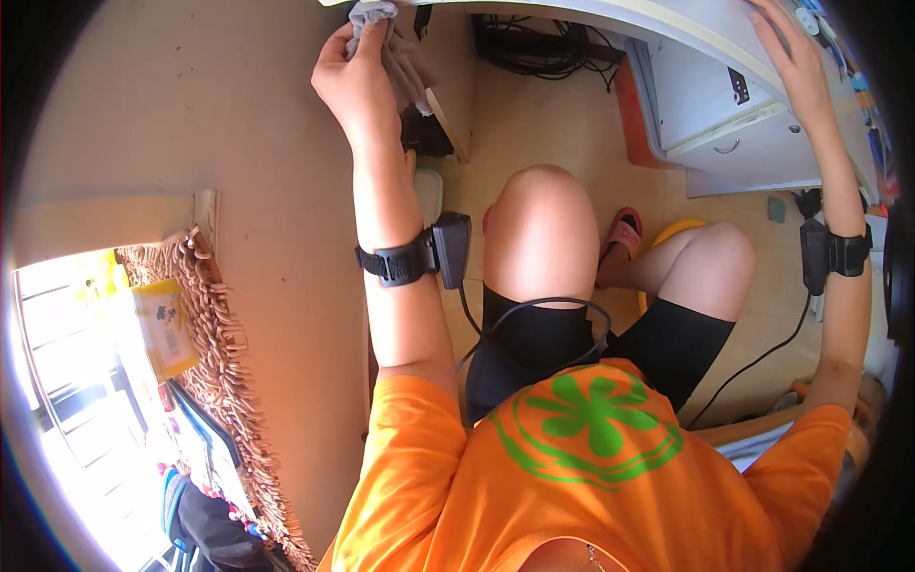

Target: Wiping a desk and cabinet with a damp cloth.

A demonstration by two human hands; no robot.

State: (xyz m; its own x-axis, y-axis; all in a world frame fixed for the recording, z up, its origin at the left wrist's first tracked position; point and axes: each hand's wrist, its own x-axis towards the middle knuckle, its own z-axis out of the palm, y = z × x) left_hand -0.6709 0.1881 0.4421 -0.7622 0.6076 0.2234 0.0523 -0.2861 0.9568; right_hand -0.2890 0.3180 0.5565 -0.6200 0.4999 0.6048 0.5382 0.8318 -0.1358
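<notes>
My left hand (pixel 355 84) is closed on a crumpled grey cloth (pixel 407 74), fingers and thumb pinching its upper part. The rest of the cloth hangs beside the hand, close to the left end of a white desk (pixel 610 13). On the right, my right hand (pixel 799 71) is open, its fingers stretched out over the desk's front edge. Nothing shows in that hand, though the fingertips run up to the top of the picture. Each forearm wears a black strap with a small box and a cable.
Under the desk hang bundled black cables (pixel 543 52). A white cabinet (pixel 710 105) with a drawer stands at the right, an orange-red panel (pixel 637 114) beside it. My knees are below the desk. At the left are a wall (pixel 276 143) and a brown shaggy mat (pixel 214 353) by a bright window.
</notes>
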